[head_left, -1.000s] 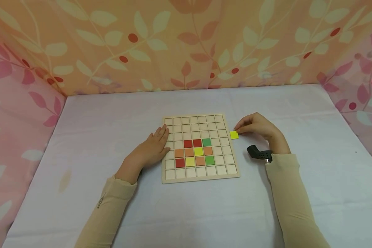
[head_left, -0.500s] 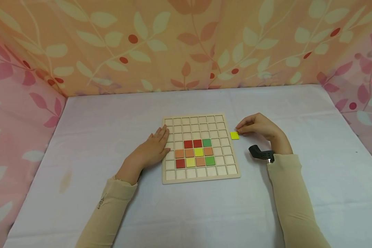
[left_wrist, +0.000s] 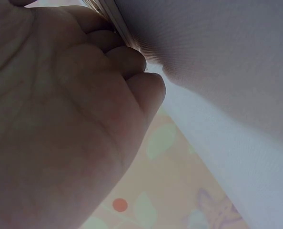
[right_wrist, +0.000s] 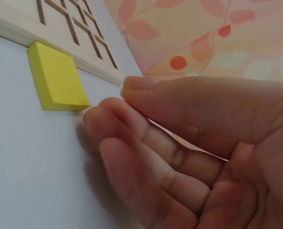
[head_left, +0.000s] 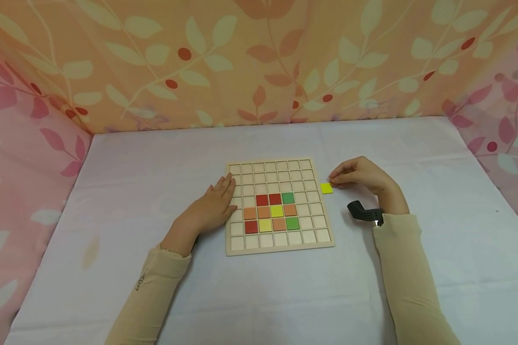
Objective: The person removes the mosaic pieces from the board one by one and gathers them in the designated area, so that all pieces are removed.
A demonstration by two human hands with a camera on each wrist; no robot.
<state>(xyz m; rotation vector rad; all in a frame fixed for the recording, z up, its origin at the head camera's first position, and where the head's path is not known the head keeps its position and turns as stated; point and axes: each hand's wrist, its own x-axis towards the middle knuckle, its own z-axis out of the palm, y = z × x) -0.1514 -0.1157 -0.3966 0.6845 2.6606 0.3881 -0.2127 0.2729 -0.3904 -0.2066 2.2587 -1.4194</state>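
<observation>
A square wooden grid board [head_left: 280, 251] lies on the white cloth, with red, orange, yellow and green tiles set in its middle cells. My left hand [head_left: 209, 208] rests along the board's left edge, its fingers over the rim; in the left wrist view, the fingers [left_wrist: 127, 62] lie against the board's side. A loose yellow tile [head_left: 326, 188] sits flat outside the board's right edge. My right hand [head_left: 362, 177] is beside it, fingers loosely bent. In the right wrist view, the fingertips [right_wrist: 103, 121] come right to the corner of the yellow tile, with nothing held between thumb and fingers.
A black wrist camera mount [head_left: 362, 212] sticks out at the right wrist, low over the cloth. Floral curtains [head_left: 259, 62] close off the back and both sides of the table [head_left: 263, 297].
My right hand has drawn back slightly to the right from the yellow tile, which stays beside the board. The left hand and the tiles on the board stay as they were.
</observation>
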